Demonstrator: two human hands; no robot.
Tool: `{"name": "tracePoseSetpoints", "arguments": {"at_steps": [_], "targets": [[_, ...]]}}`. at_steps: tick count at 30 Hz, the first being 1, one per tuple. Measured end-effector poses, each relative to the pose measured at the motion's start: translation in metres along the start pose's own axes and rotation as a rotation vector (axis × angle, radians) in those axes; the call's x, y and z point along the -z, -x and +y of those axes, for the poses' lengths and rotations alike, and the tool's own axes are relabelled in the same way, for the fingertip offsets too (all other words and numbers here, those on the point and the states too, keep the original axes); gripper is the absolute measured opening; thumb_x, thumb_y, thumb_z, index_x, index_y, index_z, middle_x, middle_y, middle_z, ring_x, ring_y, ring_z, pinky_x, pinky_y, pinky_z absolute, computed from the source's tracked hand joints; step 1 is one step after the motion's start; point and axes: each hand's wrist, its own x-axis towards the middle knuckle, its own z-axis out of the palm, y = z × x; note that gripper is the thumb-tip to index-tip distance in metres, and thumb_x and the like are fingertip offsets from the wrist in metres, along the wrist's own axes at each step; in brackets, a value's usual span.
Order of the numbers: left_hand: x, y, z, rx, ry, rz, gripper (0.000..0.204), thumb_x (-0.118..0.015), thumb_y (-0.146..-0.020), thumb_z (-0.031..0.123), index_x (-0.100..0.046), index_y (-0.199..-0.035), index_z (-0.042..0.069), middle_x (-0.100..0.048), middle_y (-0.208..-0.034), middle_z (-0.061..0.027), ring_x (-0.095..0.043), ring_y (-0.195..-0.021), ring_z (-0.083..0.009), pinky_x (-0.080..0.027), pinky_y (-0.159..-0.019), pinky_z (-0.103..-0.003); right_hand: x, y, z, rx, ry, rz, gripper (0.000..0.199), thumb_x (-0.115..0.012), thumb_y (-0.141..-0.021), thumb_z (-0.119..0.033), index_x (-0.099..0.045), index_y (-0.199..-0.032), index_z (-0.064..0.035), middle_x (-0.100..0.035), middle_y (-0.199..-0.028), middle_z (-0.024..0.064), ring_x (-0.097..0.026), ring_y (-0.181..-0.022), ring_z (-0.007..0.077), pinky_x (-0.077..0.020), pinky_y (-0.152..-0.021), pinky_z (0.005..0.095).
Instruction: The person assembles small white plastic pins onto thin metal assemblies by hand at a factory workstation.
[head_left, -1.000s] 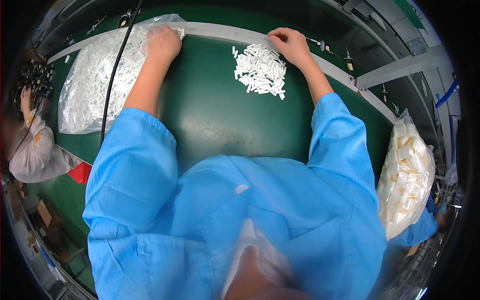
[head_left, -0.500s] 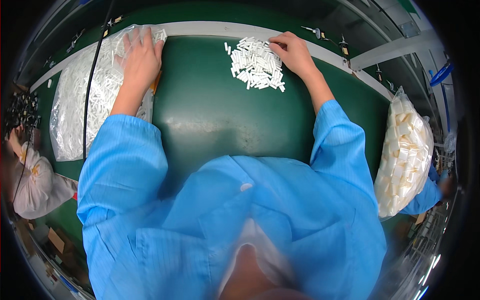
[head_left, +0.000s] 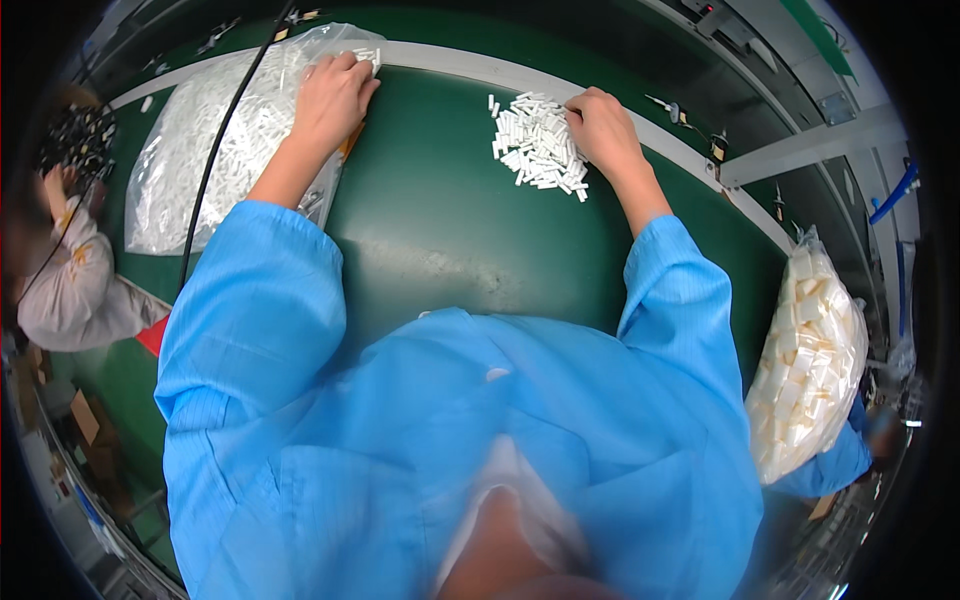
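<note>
Left fingers: curled down on the upper right corner of the clear plastic bag (head_left: 235, 140), pressing or gripping the film; how firm the hold is, cannot tell
Left hand (head_left: 333, 97): at 11 o'clock in the view, knuckles up, resting on the bag of small white pieces
Right fingers: bent, tips at the right edge of the pile of small white pieces (head_left: 538, 148); whether they pinch a piece, cannot tell
Right hand (head_left: 603, 130): at 1 o'clock, touching the pile, which lies to its 9 o'clock side
Pile: loose on the green surface (head_left: 450, 240), just below the pale rail (head_left: 470, 68)
Bag: lies flat at 10 o'clock, well apart from the pile
Cable: black cable (head_left: 215, 160) crosses over the bag
Sleeves: blue coat sleeves (head_left: 250, 300) reach up from 6 o'clock
Second bag: bag of cream blocks (head_left: 810, 360) at 3 o'clock
Other person: pale sleeve (head_left: 70, 290) at 9 o'clock
</note>
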Motion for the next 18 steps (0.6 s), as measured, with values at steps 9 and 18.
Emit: {"name": "tracePoseSetpoints", "arguments": {"at_steps": [9,18], "targets": [[0.035,0.005,-0.016,0.067,0.323,0.034,0.02,-0.063,-0.083,0.019,-0.057,-0.074,0.003,-0.055,-0.072,-0.0078,-0.056,-0.076,-0.0269,-0.044,-0.068,-0.038,-0.007,-0.003,0.008,-0.037,-0.073,0.052,0.013,-0.061,-0.079,-0.009,-0.067,-0.086,0.0005,-0.064,-0.092,0.0165,-0.062,-0.086,0.0328,-0.0492,-0.077,0.0393],[0.027,0.011,0.014,-0.069,0.152,-0.247,0.018,-0.062,-0.083,0.021,-0.056,-0.077,0.006,-0.056,-0.081,-0.0072,-0.057,-0.083,-0.0266,-0.042,-0.081,-0.04,-0.02,0.002,0.019,-0.212,-0.599,0.151,0.013,-0.066,-0.082,-0.012,-0.062,-0.087,-0.0009,-0.064,-0.08,0.0108,-0.061,-0.071,0.0211,-0.0499,-0.069,0.0305]]}}
